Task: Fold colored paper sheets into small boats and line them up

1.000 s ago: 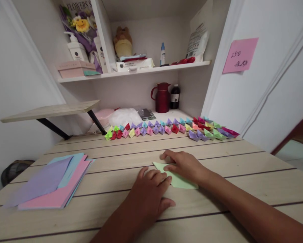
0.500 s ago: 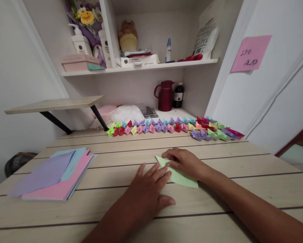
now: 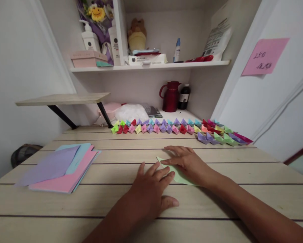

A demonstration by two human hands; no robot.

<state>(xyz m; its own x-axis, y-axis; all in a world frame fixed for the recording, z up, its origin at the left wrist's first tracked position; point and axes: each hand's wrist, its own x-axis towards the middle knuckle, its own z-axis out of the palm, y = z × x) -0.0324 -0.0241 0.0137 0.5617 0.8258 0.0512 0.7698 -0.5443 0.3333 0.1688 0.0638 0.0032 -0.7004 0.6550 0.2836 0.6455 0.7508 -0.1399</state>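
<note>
Fingers of the right hand, curled half a second earlier, now reach out straighter and flatter, over more of the green paper; the left hand keeps nearly the same pose and place.

Item: green paper, one piece, folded edge unclear, flat on the desk. Located beneath the right hand and just beyond the left hand's fingertips; one pointed corner shows to the left of the right thumb, a further strip on the near side of the right hand. Remainder hidden.

Right hand: palm down, open, fingers close together and set apart from the thumb; thumb laid across the paper, nothing clamped.

Left hand: palm down, open, fingers fanned, thumb held out wide to the right; two fingertips at the paper's near edge, nothing gripped.

Paper stack: pink and blue sheets, well to the left of the left hand, a purple sheet askew on top.

Paper boats: many, several colours, in rows beyond both hands.

Red jug: farther back, beyond the right hand, dark bottle just beside.
</note>
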